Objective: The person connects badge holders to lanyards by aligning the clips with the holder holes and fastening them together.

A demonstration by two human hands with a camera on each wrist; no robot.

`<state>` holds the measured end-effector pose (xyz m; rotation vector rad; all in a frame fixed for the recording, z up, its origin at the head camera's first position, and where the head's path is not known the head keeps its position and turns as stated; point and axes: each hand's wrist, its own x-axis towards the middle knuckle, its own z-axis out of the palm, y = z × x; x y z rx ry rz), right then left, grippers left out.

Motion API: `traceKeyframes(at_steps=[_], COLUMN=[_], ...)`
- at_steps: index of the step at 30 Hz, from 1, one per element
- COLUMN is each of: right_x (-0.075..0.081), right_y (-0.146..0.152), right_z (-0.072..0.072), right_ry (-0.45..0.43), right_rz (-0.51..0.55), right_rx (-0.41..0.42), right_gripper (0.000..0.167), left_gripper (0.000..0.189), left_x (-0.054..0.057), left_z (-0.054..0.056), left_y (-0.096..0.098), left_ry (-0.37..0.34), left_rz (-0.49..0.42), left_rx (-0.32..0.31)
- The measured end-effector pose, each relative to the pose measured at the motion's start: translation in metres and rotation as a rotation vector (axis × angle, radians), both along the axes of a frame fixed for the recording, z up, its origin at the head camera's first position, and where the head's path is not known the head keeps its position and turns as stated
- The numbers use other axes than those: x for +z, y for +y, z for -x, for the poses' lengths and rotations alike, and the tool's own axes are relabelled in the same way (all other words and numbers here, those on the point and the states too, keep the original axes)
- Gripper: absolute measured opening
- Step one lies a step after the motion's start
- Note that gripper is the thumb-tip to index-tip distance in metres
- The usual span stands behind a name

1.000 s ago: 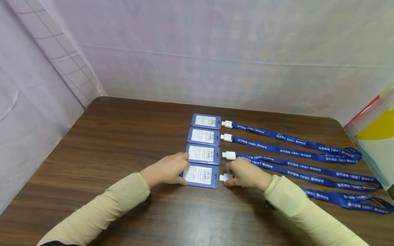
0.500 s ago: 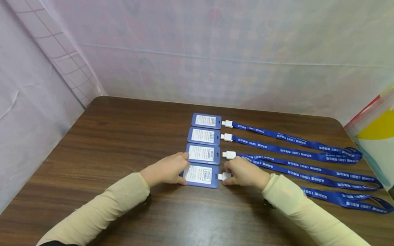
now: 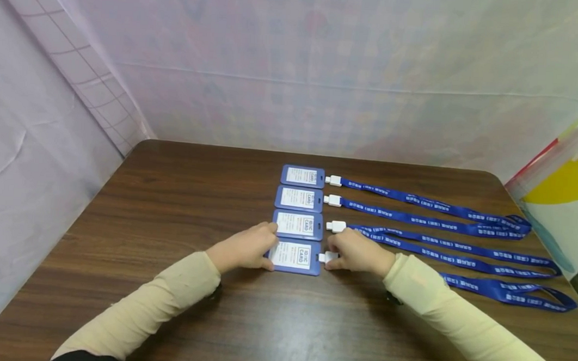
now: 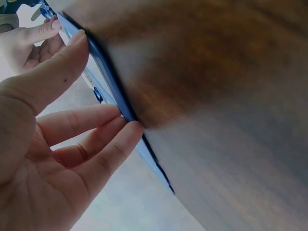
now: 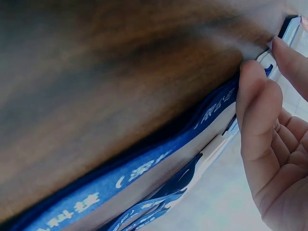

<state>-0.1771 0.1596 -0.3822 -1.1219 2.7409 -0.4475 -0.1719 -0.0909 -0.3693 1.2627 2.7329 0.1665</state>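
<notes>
Four-sided blue ID card holders lie in a column in the head view, slot ends to the right. My left hand (image 3: 248, 247) holds the nearest card holder (image 3: 297, 256) at its left end, thumb at the near corner, fingertips along the edge. In the left wrist view, thumb and fingers (image 4: 108, 149) meet the holder's blue rim (image 4: 111, 72). My right hand (image 3: 361, 251) pinches the white clip (image 3: 329, 257) of the nearest blue lanyard (image 3: 509, 293) between thumb and index finger. The clip's tip overlaps the holder's right edge by the slot.
Beyond the held one lie the other card holders (image 3: 297, 225), several in all. Each faces a white clip (image 3: 336, 226) on a blue lanyard (image 3: 434, 224) stretching right. Everything rests on a brown wooden table (image 3: 180, 196), with pale cloth (image 3: 323, 84) behind it.
My right hand has slid slightly left with the clip, bringing its tip to the nearest holder's edge. The lanyard trails left with it. My left hand stays in place.
</notes>
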Motion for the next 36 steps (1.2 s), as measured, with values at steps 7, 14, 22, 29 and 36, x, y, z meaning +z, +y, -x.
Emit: traceKeyframes(at_steps=[7,14,22,29,36], right_x=[-0.0009,-0.0013,-0.0014,-0.0011,0.0002], right_y=[0.0003,0.0007,-0.0003,-0.0010,-0.0007], right_z=[0.0001,0.0003,-0.0001,0.0002,0.0011], right_ry=[0.007,-0.014,-0.055,-0.051,-0.045], right_rz=[0.006,0.016,0.010,0.024,0.021], right_rx=[0.005,0.013,0.014,0.024,0.027], right_gripper=[0.029,0.030,0.027,0.027,0.027], left_gripper=[0.036,0.035,0.036,0.036,0.036], left_x=[0.0004,0.0024,-0.0007,-0.0009,0.0001], left_z=[0.0030,0.0033,0.0012,0.0001,-0.0004], left_y=[0.0006,0.0004,0.0010,0.0023,0.0043], left_ry=[0.009,0.000,-0.013,-0.006,0.012], left_rz=[0.002,-0.009,-0.006,0.005,0.004], left_rx=[-0.023,-0.024,-0.005,0.011,0.009])
